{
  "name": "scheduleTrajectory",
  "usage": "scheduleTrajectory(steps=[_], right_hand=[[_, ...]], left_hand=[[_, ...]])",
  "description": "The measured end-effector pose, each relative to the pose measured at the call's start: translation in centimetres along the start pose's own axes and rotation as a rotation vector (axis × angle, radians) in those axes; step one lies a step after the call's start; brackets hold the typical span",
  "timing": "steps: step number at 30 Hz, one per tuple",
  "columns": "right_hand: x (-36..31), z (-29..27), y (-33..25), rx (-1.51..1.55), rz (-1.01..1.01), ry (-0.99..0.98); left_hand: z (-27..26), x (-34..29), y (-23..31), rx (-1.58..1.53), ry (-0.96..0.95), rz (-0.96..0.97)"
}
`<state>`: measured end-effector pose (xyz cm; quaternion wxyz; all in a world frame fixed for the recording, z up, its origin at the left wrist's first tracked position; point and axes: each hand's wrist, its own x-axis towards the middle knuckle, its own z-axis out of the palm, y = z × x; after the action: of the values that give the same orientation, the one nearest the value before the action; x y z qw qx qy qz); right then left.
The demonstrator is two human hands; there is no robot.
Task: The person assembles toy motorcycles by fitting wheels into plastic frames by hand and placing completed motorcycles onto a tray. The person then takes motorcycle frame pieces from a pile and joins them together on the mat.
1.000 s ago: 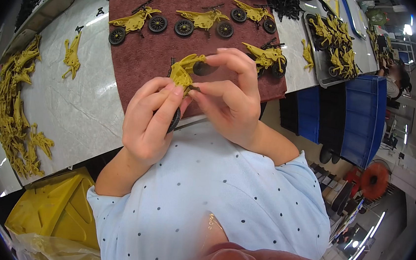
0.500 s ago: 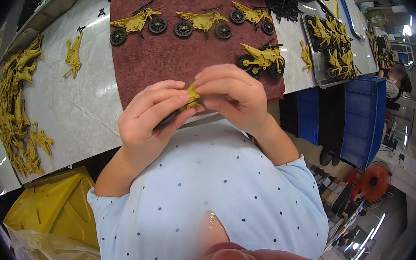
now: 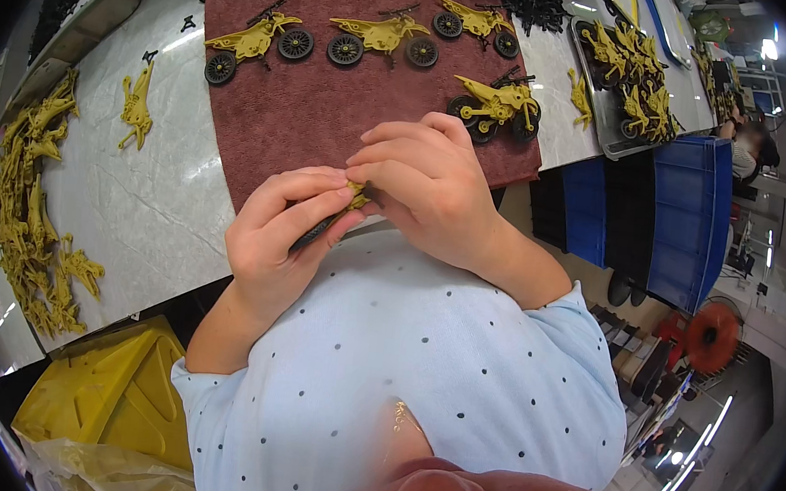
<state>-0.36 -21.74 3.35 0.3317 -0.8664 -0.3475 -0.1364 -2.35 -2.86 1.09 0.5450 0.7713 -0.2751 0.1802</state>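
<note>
Just in front of my chest, at the near edge of the table, both hands meet around a small yellow-and-black toy motorcycle (image 3: 357,197). My left hand (image 3: 285,222) is closed around it, and a black wheel shows under the fingers. The bent fingers of my right hand (image 3: 431,182) pinch the toy's other end, with a dark part between them. Most of the toy is hidden by my fingers. Beyond my hands, a maroon cloth (image 3: 301,116) carries several toy motorcycles with yellow bodies and black wheels, the nearest toy motorcycle (image 3: 499,107) at its right side.
To the left lie a heap of yellow toy frames (image 3: 31,214) and one separate yellow frame (image 3: 137,109). A metal tray (image 3: 621,153) of toy motorcycles is at right, above blue crates (image 3: 689,225). A yellow bin (image 3: 109,389) stands at lower left. Another person (image 3: 747,150) sits far right.
My right hand has shifted slightly left, its fingers now covering more of the toy. My left hand keeps its hold in nearly the same spot.
</note>
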Motion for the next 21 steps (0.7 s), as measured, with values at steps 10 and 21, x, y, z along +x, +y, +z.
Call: scheduleTrajectory(steps=[10,21], right_hand=[[0.0,-0.2,-0.9,0.011,0.038,-0.047],[-0.2,-0.9,0.3,0.724,0.476,-0.051]], left_hand=[[-0.4,-0.1,-0.2,0.008,-0.021,0.138],[-1.0,-0.6,-2.2,-0.345,0.07,0.066]])
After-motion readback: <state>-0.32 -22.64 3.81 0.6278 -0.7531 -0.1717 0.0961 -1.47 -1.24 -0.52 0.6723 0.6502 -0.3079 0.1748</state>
